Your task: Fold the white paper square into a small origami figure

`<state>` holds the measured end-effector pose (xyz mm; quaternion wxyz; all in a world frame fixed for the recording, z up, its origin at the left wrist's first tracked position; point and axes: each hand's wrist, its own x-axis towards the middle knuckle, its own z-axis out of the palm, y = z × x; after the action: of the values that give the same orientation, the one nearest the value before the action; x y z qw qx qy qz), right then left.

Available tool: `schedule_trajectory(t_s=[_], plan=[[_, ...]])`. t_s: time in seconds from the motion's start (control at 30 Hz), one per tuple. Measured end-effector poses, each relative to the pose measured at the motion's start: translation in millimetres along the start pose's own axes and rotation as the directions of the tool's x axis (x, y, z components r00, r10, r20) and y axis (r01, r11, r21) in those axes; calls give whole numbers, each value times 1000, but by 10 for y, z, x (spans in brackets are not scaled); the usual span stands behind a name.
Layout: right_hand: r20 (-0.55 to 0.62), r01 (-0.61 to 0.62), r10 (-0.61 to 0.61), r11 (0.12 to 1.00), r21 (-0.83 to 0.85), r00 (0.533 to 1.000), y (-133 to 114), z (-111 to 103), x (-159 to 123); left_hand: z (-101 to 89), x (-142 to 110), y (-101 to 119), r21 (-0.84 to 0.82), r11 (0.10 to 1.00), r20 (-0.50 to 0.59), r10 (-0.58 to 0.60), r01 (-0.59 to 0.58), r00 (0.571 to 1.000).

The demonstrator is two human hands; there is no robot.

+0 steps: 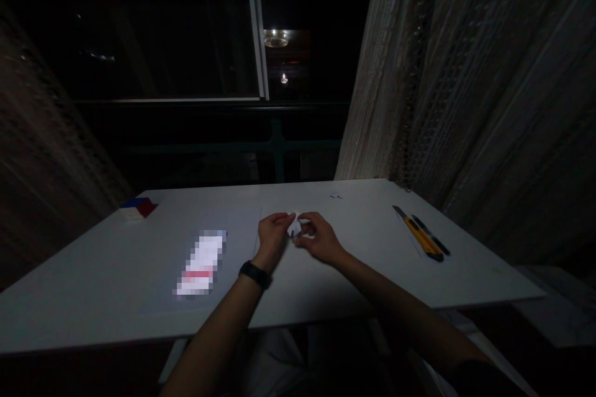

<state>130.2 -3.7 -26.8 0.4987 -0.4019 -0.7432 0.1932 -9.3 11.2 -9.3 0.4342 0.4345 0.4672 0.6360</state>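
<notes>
Both hands meet over the middle of a white table (116, 285). My left hand (273, 232), with a dark band on its wrist, and my right hand (318, 237) each pinch a small white piece of paper (295, 227) held between them just above the tabletop. The fingers of both hands are curled closed on it. The paper looks folded, but its shape is too small to make out.
A yellow utility knife (420, 237) and a dark pen (431, 235) lie at the right. A blurred flat item (201, 263) rests on a grey sheet at the left. A small red, white and blue block (138, 207) sits at the far left corner. Curtains hang on both sides.
</notes>
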Motion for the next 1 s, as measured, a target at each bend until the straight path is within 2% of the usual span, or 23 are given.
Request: schedule_trajectory(t_s=[0.17, 0.37, 0.6, 0.77, 1.0], plan=[[-86, 68, -76, 994, -87, 993, 0, 20, -9, 21, -39, 36, -101, 994, 63, -31, 37, 998], [-163, 178, -196, 977, -115, 967, 48, -66, 29, 35, -51, 37, -139, 989, 37, -54, 58, 998], [-152, 206, -233, 962, -179, 960, 123, -117, 37, 50, -103, 102, -193, 969, 141, -131, 157, 981], [-89, 239, -265, 943, -231, 960, 115, -156, 27, 55, -115, 86, -171, 962, 265, -163, 213, 950], [-38, 288, -310, 916, -280, 950, 132, -171, 15, 32, -87, 38, -185, 936, 292, -239, 299, 926]])
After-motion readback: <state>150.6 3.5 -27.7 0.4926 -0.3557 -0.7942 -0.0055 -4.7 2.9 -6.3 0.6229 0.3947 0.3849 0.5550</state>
